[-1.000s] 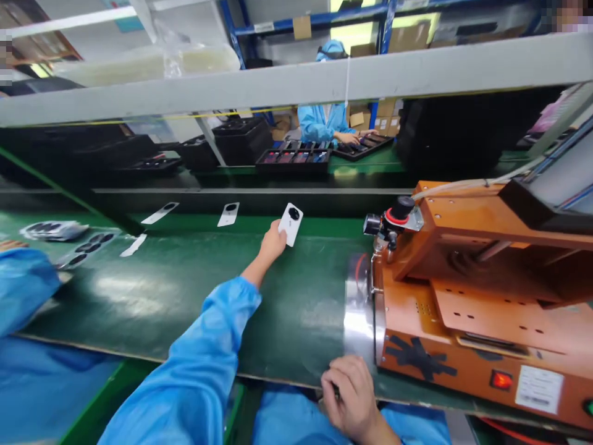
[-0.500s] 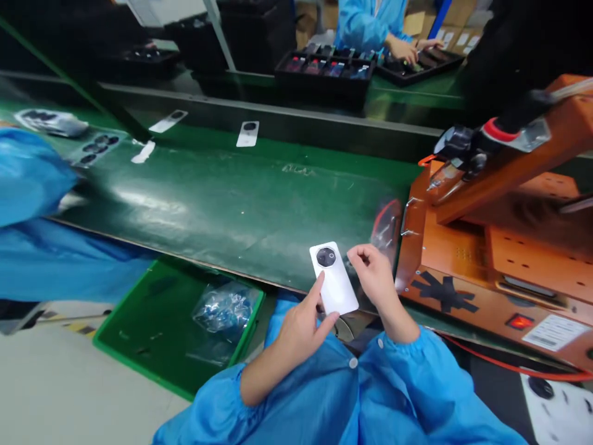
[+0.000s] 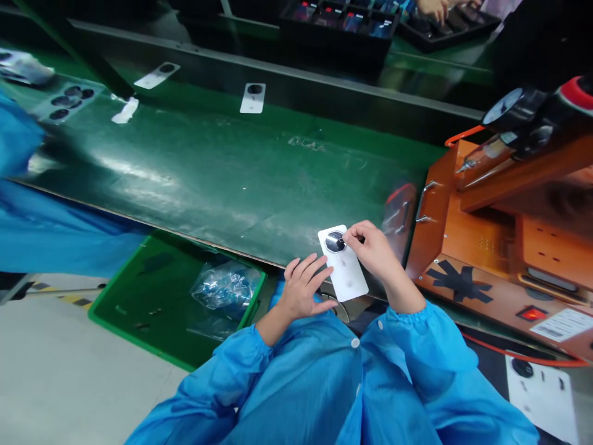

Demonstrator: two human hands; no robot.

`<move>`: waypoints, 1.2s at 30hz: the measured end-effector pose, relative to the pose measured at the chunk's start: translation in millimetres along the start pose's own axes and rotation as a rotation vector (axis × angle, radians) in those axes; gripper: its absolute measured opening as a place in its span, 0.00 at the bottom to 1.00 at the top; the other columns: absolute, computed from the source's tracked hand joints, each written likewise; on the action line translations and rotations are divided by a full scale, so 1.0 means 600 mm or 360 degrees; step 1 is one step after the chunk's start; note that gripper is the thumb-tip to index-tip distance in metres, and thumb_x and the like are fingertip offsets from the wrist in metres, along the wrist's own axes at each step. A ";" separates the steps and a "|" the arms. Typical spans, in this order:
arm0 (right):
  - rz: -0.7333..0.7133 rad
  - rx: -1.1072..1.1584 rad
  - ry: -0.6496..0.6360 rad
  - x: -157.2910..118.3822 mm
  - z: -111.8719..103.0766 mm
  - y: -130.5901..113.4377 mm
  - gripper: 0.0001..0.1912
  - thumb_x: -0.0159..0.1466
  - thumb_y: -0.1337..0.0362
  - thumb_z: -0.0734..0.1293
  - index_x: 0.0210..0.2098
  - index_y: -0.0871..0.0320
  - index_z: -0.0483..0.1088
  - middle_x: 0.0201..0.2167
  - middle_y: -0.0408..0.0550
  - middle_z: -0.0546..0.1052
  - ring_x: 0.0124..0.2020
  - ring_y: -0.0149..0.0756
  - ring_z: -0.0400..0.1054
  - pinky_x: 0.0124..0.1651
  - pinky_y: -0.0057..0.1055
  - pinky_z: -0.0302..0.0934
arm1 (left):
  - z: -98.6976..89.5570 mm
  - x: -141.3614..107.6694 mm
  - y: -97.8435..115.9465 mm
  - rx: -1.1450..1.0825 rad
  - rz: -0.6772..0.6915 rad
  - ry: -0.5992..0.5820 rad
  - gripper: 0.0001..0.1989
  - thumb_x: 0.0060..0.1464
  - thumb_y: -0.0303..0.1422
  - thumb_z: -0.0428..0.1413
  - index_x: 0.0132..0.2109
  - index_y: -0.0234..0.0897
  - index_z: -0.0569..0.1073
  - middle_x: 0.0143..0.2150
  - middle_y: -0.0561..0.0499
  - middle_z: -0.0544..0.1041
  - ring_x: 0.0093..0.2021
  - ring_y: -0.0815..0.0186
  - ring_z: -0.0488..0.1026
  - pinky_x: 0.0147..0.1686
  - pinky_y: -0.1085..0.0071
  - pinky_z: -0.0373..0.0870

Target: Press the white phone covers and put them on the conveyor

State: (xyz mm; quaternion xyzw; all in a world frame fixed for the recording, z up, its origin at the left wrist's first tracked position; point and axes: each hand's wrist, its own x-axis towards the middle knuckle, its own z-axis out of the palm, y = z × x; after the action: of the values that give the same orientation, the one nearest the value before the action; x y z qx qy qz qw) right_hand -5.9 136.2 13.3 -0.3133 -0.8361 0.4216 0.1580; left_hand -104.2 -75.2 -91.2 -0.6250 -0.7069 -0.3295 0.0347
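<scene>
A white phone back panel (image 3: 348, 275) with a round black camera area lies tilted at the front edge of the green work surface (image 3: 208, 179). Beside its left edge is my left hand (image 3: 303, 287), fingers spread, the fingertips close to or touching the panel. My right hand (image 3: 373, 250) is pinched at the right side of the black camera circle; what its fingertips hold, if anything, is too small to make out.
An orange machine (image 3: 463, 241) with a gauge stands on the right. Two white panels (image 3: 252, 99) lie near the back rail. A green crate (image 3: 139, 309) holding plastic bags is below left. A person's blue sleeve (image 3: 16, 136) is at far left; another person's hands (image 3: 435, 8) work beyond.
My right hand has moved left onto the panel's camera circle. My left hand has loosened from the panel and spread its fingers. The camera view has shifted downward.
</scene>
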 end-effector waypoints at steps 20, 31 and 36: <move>0.0027 -0.0442 -0.0388 0.052 -0.012 -0.016 0.09 0.67 0.65 0.66 0.30 0.57 0.75 0.38 0.51 0.76 0.44 0.41 0.70 0.48 0.37 0.62 | 0.016 0.001 -0.011 0.0150 0.0169 0.0256 0.35 0.59 0.58 0.53 0.65 0.43 0.72 0.64 0.44 0.76 0.67 0.53 0.68 0.70 0.56 0.45; 0.0054 -0.0490 -0.0331 0.050 -0.007 -0.014 0.09 0.67 0.66 0.65 0.31 0.56 0.75 0.39 0.52 0.75 0.45 0.42 0.70 0.52 0.40 0.63 | 0.016 0.004 -0.009 0.0141 0.0183 0.0301 0.33 0.60 0.55 0.53 0.64 0.40 0.73 0.62 0.43 0.77 0.66 0.53 0.68 0.69 0.55 0.46; 0.0051 -0.0480 -0.0316 0.048 -0.006 -0.014 0.08 0.67 0.67 0.66 0.32 0.57 0.76 0.39 0.51 0.75 0.45 0.42 0.70 0.51 0.40 0.63 | 0.018 0.001 -0.010 0.0153 0.0175 0.0294 0.33 0.60 0.56 0.53 0.65 0.42 0.72 0.63 0.44 0.77 0.66 0.53 0.69 0.69 0.56 0.46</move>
State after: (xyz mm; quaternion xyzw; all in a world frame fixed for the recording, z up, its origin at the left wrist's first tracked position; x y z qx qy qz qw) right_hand -28.8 153.5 22.1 -0.3034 -0.8963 0.3229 0.0193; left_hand -105.8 -69.1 -101.9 -0.6273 -0.6804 -0.3490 0.1474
